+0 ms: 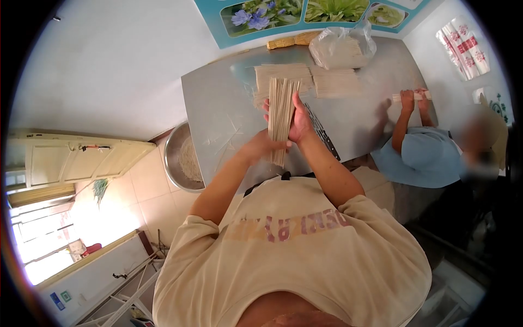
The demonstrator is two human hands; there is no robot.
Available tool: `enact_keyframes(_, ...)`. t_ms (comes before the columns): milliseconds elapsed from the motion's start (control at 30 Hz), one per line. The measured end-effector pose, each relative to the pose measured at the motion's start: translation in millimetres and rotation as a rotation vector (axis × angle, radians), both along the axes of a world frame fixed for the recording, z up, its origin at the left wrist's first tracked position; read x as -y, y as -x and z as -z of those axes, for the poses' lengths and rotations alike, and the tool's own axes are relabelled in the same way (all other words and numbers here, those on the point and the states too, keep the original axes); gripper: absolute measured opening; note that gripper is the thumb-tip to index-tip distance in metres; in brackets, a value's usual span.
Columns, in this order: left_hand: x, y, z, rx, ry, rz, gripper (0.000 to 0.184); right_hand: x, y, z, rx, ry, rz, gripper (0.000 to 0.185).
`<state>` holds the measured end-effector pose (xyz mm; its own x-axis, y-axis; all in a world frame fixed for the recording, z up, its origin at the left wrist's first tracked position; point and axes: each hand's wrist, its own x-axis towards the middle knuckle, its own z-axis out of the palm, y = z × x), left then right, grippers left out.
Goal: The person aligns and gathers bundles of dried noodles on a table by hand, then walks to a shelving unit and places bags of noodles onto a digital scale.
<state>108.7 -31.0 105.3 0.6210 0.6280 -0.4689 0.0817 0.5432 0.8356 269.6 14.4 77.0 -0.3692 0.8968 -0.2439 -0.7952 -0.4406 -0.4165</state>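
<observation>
A tall bundle of dried noodles, pale and straight, stands out over the steel table between my hands. My right hand is closed around its right side, thumb up, with fingertips showing at the left edge. Lower down, my left hand is wrapped across the front of the same bundle, slightly blurred. Behind the bundle lie a stack of noodles and a second stack. Loose noodle strands are scattered to the left of my hands.
A steel basin with noodle pieces stands left of the table. A clear plastic bag lies at the back. Close to my right forearm is a long dark patterned strip. A co-worker at the right holds a small bundle.
</observation>
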Motion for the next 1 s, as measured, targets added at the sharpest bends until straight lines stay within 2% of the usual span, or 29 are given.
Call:
enact_keyframes(67,-1.7,-1.2,0.0,-0.037,-0.031,-0.014,0.042,-2.8,-1.1,-1.2,0.002,0.014,0.011,0.085)
enact_keyframes(167,-4.5,-1.5,0.3,-0.012,0.063,-0.077,0.04,1.9,-3.8,-25.0,-0.042,0.019,0.041,0.084)
enact_keyframes(233,-4.6,8.6,-15.1,0.265,0.259,-0.068,0.041,8.0,-9.3,-49.1,-0.083,0.006,0.058,0.084)
enact_keyframes(267,-4.6,10.3,-15.7,0.272,0.266,-0.066,0.041,13.5,-13.4,-58.1,-0.122,-0.069,-0.005,0.085)
enact_keyframes(333,-5.7,10.3,-16.2,0.524,0.383,0.041,0.047,17.6,-18.3,-58.2,-0.16,-0.143,-0.062,0.087)
enact_keyframes(433,-2.4,-1.3,-1.8,0.648,0.543,0.071,0.051,17.8,-23.5,-39.8,-0.093,-0.035,-0.134,0.091)
enact_keyframes(633,-3.7,-16.6,32.2,0.946,0.617,0.107,0.046,8.5,-40.3,-43.9,-0.06,-0.032,-0.166,0.093)
enact_keyframes(667,-5.7,-18.6,36.5,0.944,0.61,0.101,0.046,4.9,-43.5,-45.7,-0.083,-0.028,-0.182,0.092)
enact_keyframes(733,-10.0,-23.6,25.1,0.704,0.402,0.073,0.046,-2.3,-49.9,-47.0,-0.113,-0.027,-0.203,0.091)
enact_keyframes(867,-14.5,-26.8,11.7,0.655,0.424,0.035,0.046,-18.6,-62.3,-42.3,-0.113,-0.026,-0.219,0.074)
enact_keyframes(933,-16.5,-24.2,13.1,0.636,0.43,0.1,0.052,-25.9,-63.8,-39.0,-0.087,0.009,-0.215,0.068)
enact_keyframes(1000,-12.4,-22.7,9.3,0.637,0.437,0.063,0.058,-32.1,-60.8,-38.2,-0.076,-0.01,-0.242,0.062)
